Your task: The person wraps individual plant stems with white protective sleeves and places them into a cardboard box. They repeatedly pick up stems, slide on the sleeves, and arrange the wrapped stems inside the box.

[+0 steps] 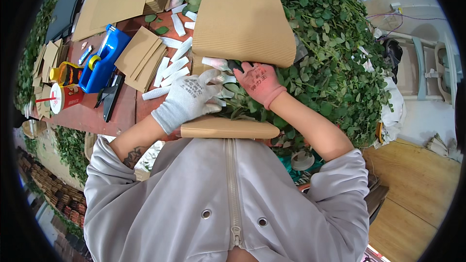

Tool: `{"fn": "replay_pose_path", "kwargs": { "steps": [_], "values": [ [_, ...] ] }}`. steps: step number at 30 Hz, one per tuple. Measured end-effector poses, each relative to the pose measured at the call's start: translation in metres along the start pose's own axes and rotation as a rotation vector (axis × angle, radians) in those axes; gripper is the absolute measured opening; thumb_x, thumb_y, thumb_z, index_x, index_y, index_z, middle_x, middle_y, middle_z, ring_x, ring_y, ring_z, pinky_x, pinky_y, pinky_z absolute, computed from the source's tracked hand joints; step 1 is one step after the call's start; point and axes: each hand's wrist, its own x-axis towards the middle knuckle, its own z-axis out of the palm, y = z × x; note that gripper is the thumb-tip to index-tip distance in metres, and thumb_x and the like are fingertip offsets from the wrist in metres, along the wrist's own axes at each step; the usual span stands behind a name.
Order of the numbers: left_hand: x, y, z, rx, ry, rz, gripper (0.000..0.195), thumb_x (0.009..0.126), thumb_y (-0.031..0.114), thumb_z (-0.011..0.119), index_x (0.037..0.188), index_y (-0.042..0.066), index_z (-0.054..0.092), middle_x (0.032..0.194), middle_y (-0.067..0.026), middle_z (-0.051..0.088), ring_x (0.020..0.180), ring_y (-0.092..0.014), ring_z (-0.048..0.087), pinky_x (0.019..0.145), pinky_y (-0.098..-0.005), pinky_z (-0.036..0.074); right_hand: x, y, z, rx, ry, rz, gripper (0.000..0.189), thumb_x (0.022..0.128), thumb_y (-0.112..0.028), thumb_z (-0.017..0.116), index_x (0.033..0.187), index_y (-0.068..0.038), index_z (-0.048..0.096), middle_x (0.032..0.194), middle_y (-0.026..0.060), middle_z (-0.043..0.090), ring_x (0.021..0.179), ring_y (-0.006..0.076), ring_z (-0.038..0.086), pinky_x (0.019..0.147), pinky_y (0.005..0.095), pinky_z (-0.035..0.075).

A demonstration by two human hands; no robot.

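My left hand (191, 92), in a pale knitted glove, lies with spread fingers over flower buds in white net sleeves (227, 79). My right hand (257, 81), in a pink glove bearing writing, is curled beside the buds and leaves, just under the near edge of a corrugated cardboard sheet (244, 22). What lies under its fingers is hidden. Another sleeved bud (215, 62) points left between the hands and that sheet. Close to my body, a folded cardboard edge (230, 128) runs along the near side of the buds. Leafy stems extend right from them.
A large heap of leafy stems (335, 62) covers the right side. Loose white net sleeves (174, 66) lie left of my hand. Farther left are cardboard pieces (140, 56), a blue tape dispenser (103, 60), a black stapler (111, 96), a lidded cup (65, 98) and a yellow-capped bottle (65, 74).
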Motion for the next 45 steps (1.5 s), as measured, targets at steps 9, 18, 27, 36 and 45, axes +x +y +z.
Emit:
{"fn": "replay_pose_path", "kwargs": {
  "steps": [9,18,27,36,45],
  "values": [
    [-0.03,-0.03,-0.009,-0.082,0.022,0.072,0.032,0.078,0.037,0.071,0.101,0.015,0.069,0.099,-0.0066,0.065,0.089,-0.025,0.065,0.077,-0.0366,0.051,-0.039,-0.021,-0.053,0.306,-0.238,-0.245,0.031,0.085,-0.037,0.059,0.108,-0.017,0.061,0.108,0.0082,0.064,0.102,0.0269,0.061,0.078,0.0385,0.048],
    [-0.028,-0.05,0.023,-0.072,0.017,0.211,0.027,0.084,0.03,0.062,0.107,0.016,0.065,0.089,-0.0056,0.065,0.082,-0.026,0.065,0.07,-0.0393,0.051,-0.026,-0.028,-0.028,0.4,-0.356,-0.252,0.025,0.082,-0.03,0.063,0.098,-0.01,0.058,0.096,0.0106,0.064,0.087,0.0294,0.065,0.073,0.0432,0.051],
    [-0.056,-0.075,0.012,-0.17,0.2,0.237,0.02,0.078,0.017,0.07,0.097,0.012,0.068,0.089,-0.0057,0.066,0.078,-0.028,0.065,0.067,-0.0389,0.051,-0.03,-0.028,-0.008,0.529,-0.241,-0.243,0.017,0.082,-0.025,0.061,0.089,-0.01,0.06,0.086,0.0099,0.065,0.081,0.0296,0.065,0.07,0.0435,0.052],
    [-0.034,-0.026,-0.023,-0.276,0.091,0.299,0.024,0.081,0.025,0.067,0.103,0.015,0.072,0.103,-0.0032,0.071,0.087,-0.023,0.068,0.073,-0.0345,0.054,-0.014,-0.03,-0.035,0.361,-0.492,-0.333,0.017,0.084,-0.026,0.06,0.093,-0.011,0.06,0.092,0.0092,0.062,0.079,0.0285,0.066,0.065,0.0412,0.052],
    [-0.033,-0.027,-0.004,-0.322,-0.2,0.164,0.032,0.092,0.041,0.052,0.112,0.025,0.071,0.111,0.0006,0.07,0.099,-0.017,0.066,0.089,-0.0483,0.039,-0.019,-0.028,-0.022,0.403,-0.328,-0.107,0.029,0.084,-0.027,0.062,0.105,-0.008,0.055,0.097,0.0123,0.06,0.084,0.03,0.063,0.073,0.0422,0.05]
  ]
}}
